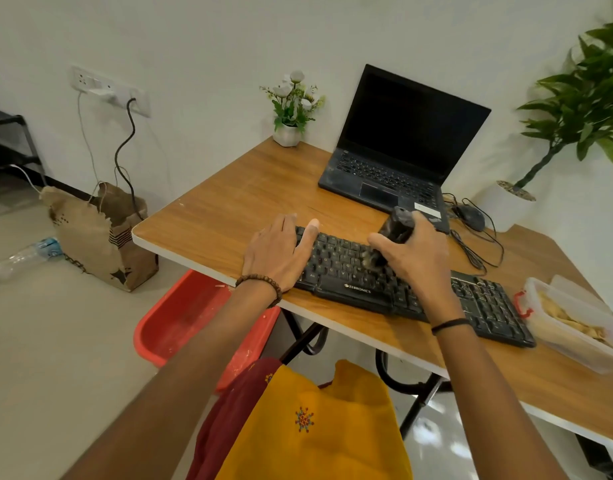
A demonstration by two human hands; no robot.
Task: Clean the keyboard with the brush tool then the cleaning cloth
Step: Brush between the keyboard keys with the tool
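A black keyboard (478, 299) lies along the near edge of the wooden table (235, 202). My left hand (277, 254) rests flat on the keyboard's left end, fingers straight. My right hand (415, 258) grips a black brush tool (396, 225) by its handle. The brush's bristles (369, 259) point down and touch the keys near the keyboard's middle. No cleaning cloth shows on the table.
An open black laptop (395, 147) stands behind the keyboard, with a mouse (471, 216) and its cable to its right. A clear plastic box (575, 320) sits at the keyboard's right end. A small flower pot (287, 133) stands at the back; a red tub (187, 320) lies under the table.
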